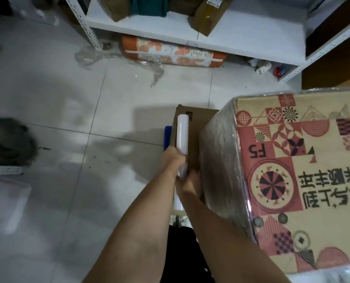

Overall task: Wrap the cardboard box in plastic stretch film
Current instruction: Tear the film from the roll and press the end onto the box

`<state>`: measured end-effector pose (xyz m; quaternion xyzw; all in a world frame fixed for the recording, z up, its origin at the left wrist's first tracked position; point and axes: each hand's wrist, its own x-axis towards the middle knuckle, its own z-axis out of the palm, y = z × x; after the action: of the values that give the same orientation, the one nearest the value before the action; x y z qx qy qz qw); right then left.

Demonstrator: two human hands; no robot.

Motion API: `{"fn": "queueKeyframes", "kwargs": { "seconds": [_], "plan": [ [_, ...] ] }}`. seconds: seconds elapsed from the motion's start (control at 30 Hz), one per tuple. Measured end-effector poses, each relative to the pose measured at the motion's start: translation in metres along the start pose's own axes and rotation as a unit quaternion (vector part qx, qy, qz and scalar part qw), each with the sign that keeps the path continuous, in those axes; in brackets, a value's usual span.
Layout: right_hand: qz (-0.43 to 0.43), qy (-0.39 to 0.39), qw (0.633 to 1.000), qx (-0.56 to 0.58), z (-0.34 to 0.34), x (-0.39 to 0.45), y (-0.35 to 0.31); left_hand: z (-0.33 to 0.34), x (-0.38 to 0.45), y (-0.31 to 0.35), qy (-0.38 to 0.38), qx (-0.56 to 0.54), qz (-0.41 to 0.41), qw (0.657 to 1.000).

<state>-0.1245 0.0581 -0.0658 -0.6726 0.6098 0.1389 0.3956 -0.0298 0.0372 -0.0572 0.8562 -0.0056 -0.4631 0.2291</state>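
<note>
Two bare arms reach forward from the near edge. The right hand [190, 183] is down low beside the film roll [182, 137]. It is partly hidden, so I cannot tell if it grips the roll or just touches it. A little farther on, the left hand [173, 157] has its fingers curled round the middle of the roll and holds it. The roll is white and long, and it points away from the person.

Just to the right of the roll is the big cardboard box [292, 170]. Its top has red and dark patterns and printed writing. Shiny plastic film [221, 160] already covers its left side and looks wrinkled over the edges. The box fills the right part of the view.

Behind the roll sits a smaller plain brown box [196, 117] on the floor [68, 99], with something blue [167, 137] at its left side.

The floor has pale tiles. Farther away lies crumpled clear plastic [149, 67]. Past that, an orange flowered bag [170, 52] lies under a white shelf [241, 35]. Brown boxes stand on the shelf.
</note>
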Motion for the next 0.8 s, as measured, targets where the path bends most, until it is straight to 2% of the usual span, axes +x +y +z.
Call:
{"fn": "queueKeyframes", "kwargs": {
  "seconds": [0.17, 0.5, 0.67, 0.8],
  "plan": [
    [0.064, 0.012, 0.998, 0.002, 0.004, 0.016, -0.003, 0.008, 0.017, 0.014, 0.025, 0.047, 0.067, 0.996],
    [0.036, 0.013, 0.999, -0.034, 0.007, 0.016, 0.012, 0.018, 0.032, 0.013, -0.007, 0.061, 0.059, 0.996],
    [0.056, -0.01, 0.995, -0.079, 0.004, 0.017, 0.003, 0.022, 0.03, 0.012, -0.005, 0.073, 0.057, 0.996],
    [0.075, -0.019, 0.991, -0.109, -0.001, 0.006, -0.002, 0.019, 0.023, 0.014, -0.031, 0.1, 0.048, 0.993]
  ]
}}
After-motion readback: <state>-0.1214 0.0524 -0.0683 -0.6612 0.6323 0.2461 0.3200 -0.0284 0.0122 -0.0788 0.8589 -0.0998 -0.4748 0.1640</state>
